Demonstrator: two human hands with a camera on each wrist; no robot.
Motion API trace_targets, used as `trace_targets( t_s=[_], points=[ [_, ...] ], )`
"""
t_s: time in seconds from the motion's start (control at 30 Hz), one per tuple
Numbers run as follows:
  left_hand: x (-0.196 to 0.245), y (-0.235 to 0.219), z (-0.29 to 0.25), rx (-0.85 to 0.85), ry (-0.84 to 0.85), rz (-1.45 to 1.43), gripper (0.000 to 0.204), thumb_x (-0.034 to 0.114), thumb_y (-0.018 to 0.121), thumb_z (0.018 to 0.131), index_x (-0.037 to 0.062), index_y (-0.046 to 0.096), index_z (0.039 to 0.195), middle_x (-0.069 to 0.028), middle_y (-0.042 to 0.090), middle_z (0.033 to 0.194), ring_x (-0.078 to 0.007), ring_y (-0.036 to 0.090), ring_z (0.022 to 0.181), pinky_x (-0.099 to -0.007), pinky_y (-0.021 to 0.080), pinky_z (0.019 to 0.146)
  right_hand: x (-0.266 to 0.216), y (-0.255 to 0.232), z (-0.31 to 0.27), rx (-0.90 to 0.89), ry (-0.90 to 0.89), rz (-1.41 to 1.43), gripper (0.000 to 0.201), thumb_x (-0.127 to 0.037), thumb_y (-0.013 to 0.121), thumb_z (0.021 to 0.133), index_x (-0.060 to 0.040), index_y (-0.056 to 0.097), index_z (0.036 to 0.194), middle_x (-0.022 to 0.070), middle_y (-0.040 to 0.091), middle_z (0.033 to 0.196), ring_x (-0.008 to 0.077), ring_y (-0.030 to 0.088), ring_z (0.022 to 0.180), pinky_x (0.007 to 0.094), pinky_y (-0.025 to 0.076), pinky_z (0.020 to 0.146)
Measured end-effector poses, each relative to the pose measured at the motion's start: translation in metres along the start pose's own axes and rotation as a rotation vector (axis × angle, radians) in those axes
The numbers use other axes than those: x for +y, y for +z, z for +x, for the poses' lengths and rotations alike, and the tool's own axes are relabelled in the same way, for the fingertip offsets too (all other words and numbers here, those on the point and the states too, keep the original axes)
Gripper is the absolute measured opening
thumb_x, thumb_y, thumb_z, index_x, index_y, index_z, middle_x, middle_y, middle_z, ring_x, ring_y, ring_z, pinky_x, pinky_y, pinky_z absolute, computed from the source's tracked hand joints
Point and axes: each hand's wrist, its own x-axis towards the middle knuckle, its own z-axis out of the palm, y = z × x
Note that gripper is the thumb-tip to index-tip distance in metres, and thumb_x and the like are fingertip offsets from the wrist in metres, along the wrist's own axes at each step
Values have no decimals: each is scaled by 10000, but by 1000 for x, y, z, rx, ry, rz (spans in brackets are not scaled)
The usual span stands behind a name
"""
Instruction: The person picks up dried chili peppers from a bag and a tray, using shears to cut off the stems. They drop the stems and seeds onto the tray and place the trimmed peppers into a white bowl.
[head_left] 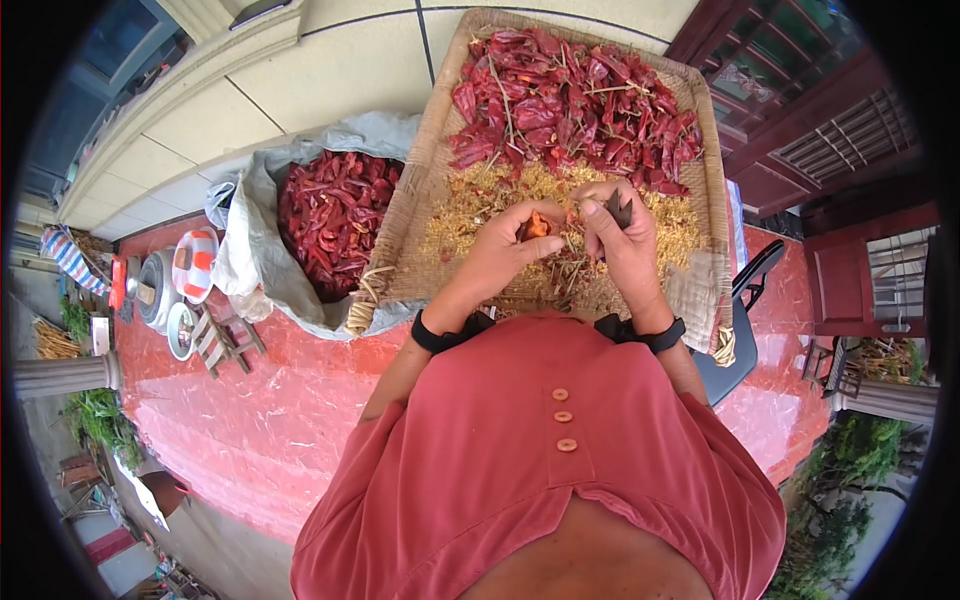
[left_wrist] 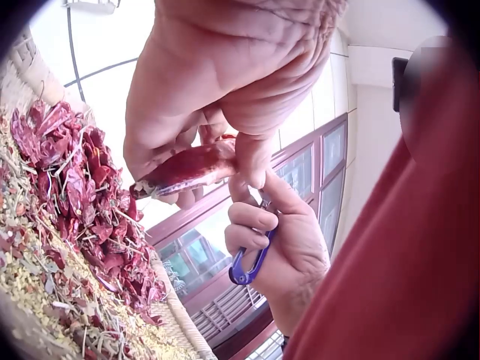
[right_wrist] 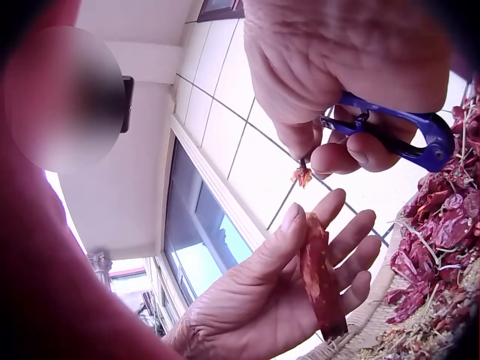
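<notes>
My left hand (head_left: 505, 245) holds a dried red chili pepper (left_wrist: 195, 166) between thumb and fingers, its top end torn open in the right wrist view. Facing it, my right hand (head_left: 628, 245) grips small blue-handled snips (right_wrist: 409, 135) in its curled fingers. The thumb and forefinger of that hand also pinch a chili stem end (right_wrist: 301, 176) with ragged orange flesh, apart from the pepper. Both hands are over a woven tray (head_left: 415, 215). Yellow chili seeds (head_left: 470, 205) and stem bits cover its near part, and flattened dried red chilies (head_left: 570, 110) are heaped at its far end.
Left of the tray stands a pale sack (head_left: 245, 225) full of dried red chilies (head_left: 335, 220). Beyond it are a small wooden stool (head_left: 225, 340) and an orange-and-white basin (head_left: 195, 262). A black chair (head_left: 745, 365) stands under the tray's right side. A tiled wall (head_left: 360, 75) is behind.
</notes>
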Motion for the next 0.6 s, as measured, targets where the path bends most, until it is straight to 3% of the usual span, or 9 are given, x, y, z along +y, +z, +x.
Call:
trace_targets(
  t_s=[0.1, 0.2, 0.3, 0.4, 0.47, 0.53, 0.6],
  points=[
    [8, -2, -3, 14, 3, -9, 438, 135, 704, 879, 85, 550, 1286, -23, 619, 1100, -91, 561, 1003, -256, 474, 862, 3, -3, -3, -33, 50, -4, 51, -91, 588, 951, -45, 587, 974, -27, 581, 790, 18, 438, 549, 184, 365, 481],
    [9, -9, -7, 60, 69, 261, 481, 131, 707, 873, 93, 529, 1318, -23, 621, 1079, -98, 558, 984, -260, 465, 871, 4, -7, -5, -50, 64, -17, 54, -90, 600, 942, -46, 595, 973, -33, 559, 750, 17, 441, 548, 185, 365, 483],
    [25, -14, -15, 179, 81, 177, 501, 127, 719, 857, 95, 530, 1319, -26, 601, 1110, -101, 543, 979, -264, 447, 885, 6, -17, -6, -127, 152, -77, 51, -90, 616, 931, -52, 607, 962, -40, 560, 758, 22, 453, 574, 185, 379, 497],
    [23, -47, -21, 430, 131, 551, 507, 128, 723, 847, 111, 539, 1319, -38, 575, 1158, -138, 513, 1019, -286, 433, 897, 12, -26, -10, -286, 282, -136, 48, -99, 633, 920, -58, 620, 942, -51, 568, 766, 22, 469, 613, 181, 402, 531],
    [36, -68, -31, 616, 120, 762, 527, 121, 741, 813, 127, 556, 1307, -53, 565, 1175, -199, 485, 1063, -334, 408, 944, 31, -36, -14, -445, 297, -184, 25, -65, 645, 890, -51, 639, 910, -26, 612, 800, 62, 537, 622, 222, 443, 562],
    [45, -93, -36, 764, 253, 1227, 529, 113, 761, 768, 175, 600, 1268, -69, 574, 1149, -262, 481, 1057, -382, 390, 961, 45, -40, -22, -594, 275, -286, 35, -58, 650, 869, -42, 638, 898, -13, 623, 786, 85, 568, 655, 253, 468, 593],
    [46, -114, -40, 894, 116, 1456, 533, 110, 777, 710, 218, 640, 1213, -77, 557, 1146, -285, 467, 1075, -432, 401, 899, 45, -39, -29, -714, 232, -485, 61, -62, 660, 842, -41, 633, 893, 13, 634, 773, 108, 591, 682, 272, 479, 623]
  ],
)
